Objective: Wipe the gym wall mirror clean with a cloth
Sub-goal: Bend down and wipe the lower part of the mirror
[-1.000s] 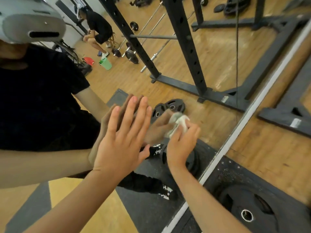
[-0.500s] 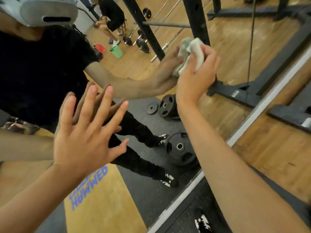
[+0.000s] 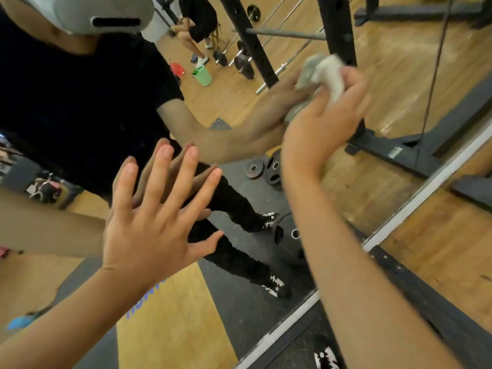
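The wall mirror (image 3: pixel 394 75) fills most of the head view and reflects me and the gym. My right hand (image 3: pixel 322 121) grips a crumpled whitish cloth (image 3: pixel 328 73) and presses it against the glass at the upper right; the hand and cloth are blurred. My left hand (image 3: pixel 154 219) lies flat on the glass at the lower left, fingers straight and spread, touching its own reflection.
The mirror's pale bottom frame (image 3: pixel 426 187) runs diagonally from lower centre to the right edge. Below it is wooden floor (image 3: pixel 452 249), black rubber matting (image 3: pixel 439 315) and my shoe (image 3: pixel 326 358). The glass reflects a black squat rack, weight plates and a seated person.
My right hand swept the cloth from low on the glass up and to the right, then came slightly back down. My left hand stayed spread flat on the mirror as the view shifted.
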`<action>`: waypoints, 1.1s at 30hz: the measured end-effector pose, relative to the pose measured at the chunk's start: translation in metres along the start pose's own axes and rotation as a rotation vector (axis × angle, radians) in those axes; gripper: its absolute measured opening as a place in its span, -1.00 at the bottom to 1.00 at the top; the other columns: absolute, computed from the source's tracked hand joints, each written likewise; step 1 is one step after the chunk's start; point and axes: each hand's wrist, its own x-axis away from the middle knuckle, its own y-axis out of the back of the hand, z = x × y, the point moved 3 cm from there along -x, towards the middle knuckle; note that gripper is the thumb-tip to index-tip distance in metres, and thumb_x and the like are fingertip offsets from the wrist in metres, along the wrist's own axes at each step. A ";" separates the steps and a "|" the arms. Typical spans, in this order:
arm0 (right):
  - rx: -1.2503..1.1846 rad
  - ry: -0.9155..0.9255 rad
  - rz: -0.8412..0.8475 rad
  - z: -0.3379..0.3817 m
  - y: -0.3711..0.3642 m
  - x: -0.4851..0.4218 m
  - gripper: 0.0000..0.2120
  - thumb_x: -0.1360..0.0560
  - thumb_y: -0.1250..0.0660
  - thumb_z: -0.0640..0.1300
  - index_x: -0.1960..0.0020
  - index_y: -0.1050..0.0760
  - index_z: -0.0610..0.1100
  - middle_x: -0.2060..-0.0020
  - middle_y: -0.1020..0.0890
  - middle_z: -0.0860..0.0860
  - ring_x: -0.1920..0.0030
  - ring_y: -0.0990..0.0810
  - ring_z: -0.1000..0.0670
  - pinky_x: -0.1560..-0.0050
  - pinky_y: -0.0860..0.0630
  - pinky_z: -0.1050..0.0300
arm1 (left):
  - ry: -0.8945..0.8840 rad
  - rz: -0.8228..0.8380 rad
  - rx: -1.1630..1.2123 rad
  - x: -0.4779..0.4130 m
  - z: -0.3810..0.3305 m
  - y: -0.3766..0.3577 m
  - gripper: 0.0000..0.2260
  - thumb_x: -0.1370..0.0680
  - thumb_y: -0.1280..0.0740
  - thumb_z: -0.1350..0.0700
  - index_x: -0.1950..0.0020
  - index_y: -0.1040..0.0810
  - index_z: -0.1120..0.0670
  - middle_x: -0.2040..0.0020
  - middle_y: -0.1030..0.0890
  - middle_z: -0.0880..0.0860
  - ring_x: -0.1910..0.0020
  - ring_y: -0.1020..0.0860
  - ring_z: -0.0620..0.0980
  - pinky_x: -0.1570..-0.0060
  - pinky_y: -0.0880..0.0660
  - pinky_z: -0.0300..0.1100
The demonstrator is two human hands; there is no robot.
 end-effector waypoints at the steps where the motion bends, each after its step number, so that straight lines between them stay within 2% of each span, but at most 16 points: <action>1: -0.013 0.082 0.073 0.004 0.006 0.036 -0.72 -0.57 -0.29 -0.36 -0.28 -0.51 -0.26 -0.20 -0.50 -0.13 -0.15 -0.52 -0.02 -0.15 -0.47 0.33 | 0.002 -0.012 0.000 0.000 0.000 0.000 -0.14 -0.59 -0.10 -0.48 -0.72 -0.17 0.04 -0.71 -0.10 0.24 -0.68 -0.04 0.34 -0.62 0.13 0.32; 4: 0.020 0.350 0.451 -0.028 0.050 0.150 -0.71 -0.58 -0.25 -0.35 -0.29 -0.46 -0.21 -0.23 -0.42 -0.10 -0.18 -0.50 -0.07 -0.22 -0.51 0.11 | -0.010 -0.034 0.002 -0.001 0.001 0.000 -0.12 -0.57 -0.14 -0.49 -0.72 -0.20 0.05 -0.70 -0.15 0.26 -0.67 -0.07 0.35 -0.62 0.12 0.32; 6: 0.091 0.364 0.550 -0.065 0.075 0.172 -0.71 -0.56 -0.29 -0.35 -0.25 -0.45 -0.14 -0.21 -0.42 -0.05 -0.16 -0.51 -0.04 -0.17 -0.56 0.05 | -0.016 -0.033 0.003 -0.001 0.000 0.001 -0.12 -0.57 -0.14 -0.49 -0.72 -0.20 0.07 -0.69 -0.15 0.28 -0.67 -0.06 0.37 -0.62 0.12 0.33; 9: 0.139 -0.098 0.257 -0.088 0.071 0.112 -0.77 -0.57 -0.29 -0.35 -0.20 -0.49 -0.17 -0.14 -0.48 -0.03 -0.11 -0.54 -0.02 -0.12 -0.57 -0.01 | -0.011 -0.028 -0.018 0.000 0.000 -0.001 -0.13 -0.58 -0.14 -0.48 -0.71 -0.20 0.08 -0.69 -0.14 0.29 -0.66 -0.07 0.40 -0.61 0.11 0.35; 11: 0.115 -0.271 0.018 -0.083 0.053 0.041 -0.84 -0.61 -0.32 -0.29 -0.19 -0.51 -0.24 -0.11 -0.53 -0.08 0.00 -0.54 0.01 -0.03 -0.55 0.21 | -0.015 -0.024 -0.017 0.000 -0.002 -0.001 -0.13 -0.59 -0.14 -0.47 -0.71 -0.20 0.08 -0.69 -0.13 0.29 -0.66 -0.07 0.40 -0.60 0.10 0.36; 13: 0.091 -0.187 -0.082 -0.065 0.033 -0.014 -0.82 -0.62 -0.34 -0.23 -0.19 -0.53 -0.27 -0.10 -0.55 -0.09 0.00 -0.56 0.02 0.02 -0.52 0.33 | -0.007 -0.017 -0.016 0.000 -0.002 -0.002 -0.14 -0.59 -0.14 -0.46 -0.71 -0.20 0.08 -0.69 -0.13 0.29 -0.66 -0.06 0.40 -0.60 0.11 0.36; 16: 0.047 -0.027 -0.071 -0.033 0.014 0.006 -0.78 -0.60 -0.32 -0.27 -0.23 -0.55 -0.24 -0.14 -0.55 -0.11 -0.11 -0.56 -0.06 -0.08 -0.56 0.13 | -0.006 -0.024 -0.029 0.000 -0.002 -0.002 -0.17 -0.59 -0.16 -0.43 -0.71 -0.21 0.06 -0.70 -0.13 0.28 -0.67 -0.05 0.39 -0.60 0.08 0.37; 18: 0.013 0.073 0.020 -0.023 0.021 0.075 -0.73 -0.59 -0.30 -0.37 -0.28 -0.52 -0.24 -0.18 -0.51 -0.14 -0.16 -0.52 -0.10 -0.13 -0.51 0.15 | -0.002 -0.035 -0.019 -0.001 -0.003 -0.001 -0.19 -0.59 -0.19 -0.40 -0.71 -0.22 0.05 -0.70 -0.13 0.28 -0.67 -0.06 0.38 -0.59 0.05 0.37; 20: 0.026 0.154 0.256 -0.039 0.045 0.148 -0.66 -0.57 -0.29 -0.43 -0.30 -0.48 -0.18 -0.20 -0.46 -0.11 -0.18 -0.49 -0.03 -0.19 -0.49 0.19 | 0.002 -0.042 -0.024 0.000 -0.002 -0.001 -0.19 -0.59 -0.22 -0.38 -0.71 -0.23 0.05 -0.70 -0.14 0.27 -0.67 -0.08 0.38 -0.60 0.04 0.36; 22: 0.063 0.238 0.479 -0.063 0.076 0.185 -0.69 -0.58 -0.25 -0.36 -0.27 -0.45 -0.12 -0.21 -0.41 -0.02 -0.17 -0.47 0.05 -0.18 -0.54 0.17 | 0.005 -0.052 -0.027 0.000 -0.003 -0.002 -0.18 -0.58 -0.24 -0.39 -0.71 -0.23 0.05 -0.69 -0.16 0.27 -0.66 -0.10 0.38 -0.61 0.04 0.36; 23: 0.063 0.233 0.512 -0.075 0.085 0.181 -0.71 -0.58 -0.23 -0.32 -0.25 -0.44 -0.10 -0.19 -0.40 0.03 -0.15 -0.48 0.06 -0.16 -0.56 0.10 | 0.007 -0.054 -0.024 0.000 -0.003 -0.002 -0.18 -0.57 -0.25 -0.38 -0.71 -0.23 0.04 -0.69 -0.15 0.27 -0.66 -0.10 0.38 -0.61 0.04 0.35; 24: 0.081 0.175 0.465 -0.081 0.086 0.161 -0.73 -0.57 -0.24 -0.29 -0.23 -0.45 -0.08 -0.16 -0.41 0.07 -0.12 -0.49 0.06 -0.16 -0.55 0.04 | 0.009 -0.051 -0.021 0.001 -0.003 -0.002 -0.19 -0.57 -0.24 -0.38 -0.71 -0.23 0.04 -0.70 -0.15 0.26 -0.66 -0.10 0.37 -0.61 0.04 0.35; 26: 0.172 0.029 0.220 -0.086 0.069 0.089 -0.79 -0.57 -0.27 -0.22 -0.21 -0.49 -0.14 -0.10 -0.50 0.02 -0.06 -0.53 0.00 -0.12 -0.56 0.00 | 0.013 -0.046 -0.030 0.001 -0.003 -0.003 -0.20 -0.58 -0.24 -0.36 -0.71 -0.23 0.03 -0.70 -0.13 0.25 -0.67 -0.08 0.37 -0.61 0.04 0.35; 28: 0.202 -0.099 0.008 -0.072 0.047 0.000 -0.78 -0.61 -0.29 -0.13 -0.20 -0.54 -0.21 -0.06 -0.59 -0.05 -0.03 -0.57 -0.03 0.00 -0.53 0.29 | 0.010 -0.037 -0.025 0.000 -0.004 -0.003 -0.21 -0.58 -0.23 -0.36 -0.71 -0.22 0.02 -0.71 -0.11 0.25 -0.68 -0.05 0.36 -0.61 0.05 0.35; 30: 0.092 -0.084 -0.043 -0.044 0.026 -0.045 -0.79 -0.61 -0.33 -0.15 -0.19 -0.57 -0.20 -0.09 -0.61 -0.07 -0.01 -0.57 0.04 0.06 -0.46 0.42 | 0.010 -0.036 -0.033 0.001 -0.003 -0.003 -0.21 -0.58 -0.22 -0.36 -0.71 -0.22 0.01 -0.71 -0.09 0.24 -0.68 -0.04 0.35 -0.61 0.07 0.35; 33: 0.022 0.007 0.000 -0.015 0.018 0.032 -0.76 -0.58 -0.35 -0.29 -0.24 -0.58 -0.21 -0.14 -0.57 -0.11 -0.07 -0.56 0.04 0.00 -0.46 0.42 | 0.006 -0.028 -0.039 0.001 -0.003 -0.002 -0.21 -0.59 -0.19 -0.37 -0.72 -0.20 0.01 -0.71 -0.09 0.25 -0.67 -0.05 0.36 -0.61 0.07 0.34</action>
